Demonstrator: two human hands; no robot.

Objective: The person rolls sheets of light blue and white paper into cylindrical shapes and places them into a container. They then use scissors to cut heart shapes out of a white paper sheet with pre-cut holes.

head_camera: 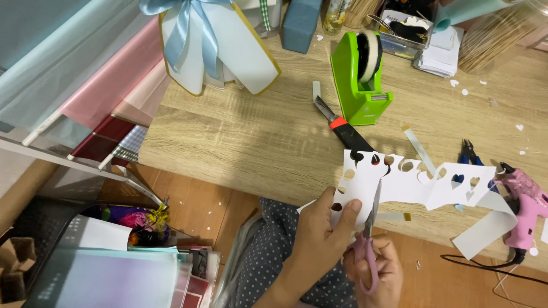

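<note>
Paper strip [399, 182], white and long, punched with heart-shaped holes, trailing rightward over the counter [245, 142] edge and pinched at its near end by the left hand [319, 228], fingers [349, 211] closed on the sheet, thumb on top. Pink-handled scissors [368, 239] gripped by the right hand [379, 271], fingers through the loops, blades raised into the paper just beside the left thumb; blades seemingly part-closed, though hard to tell exactly. Step in hand, by the look of it: cutting another shape out of the strip's held end. Next move likely calling for a slow turn of the paper against the blades, thumb kept clear of the cutting line, strip kept from tearing at the thin bridges between holes. Farther out: a black craft knife with an orange band [342, 126] lying on the counter just beyond the strip, a green tape dispenser [361, 80] behind it, blue-handled pliers [469, 153] and a pink glue gun [525, 199] to the right, small paper scraps scattered about. At the far left edge, a white-and-gold wrap tied with a pale blue ribbon [188, 28], and rolls of coloured wrapping sheets [103, 85] stacked off the counter's side.
</note>
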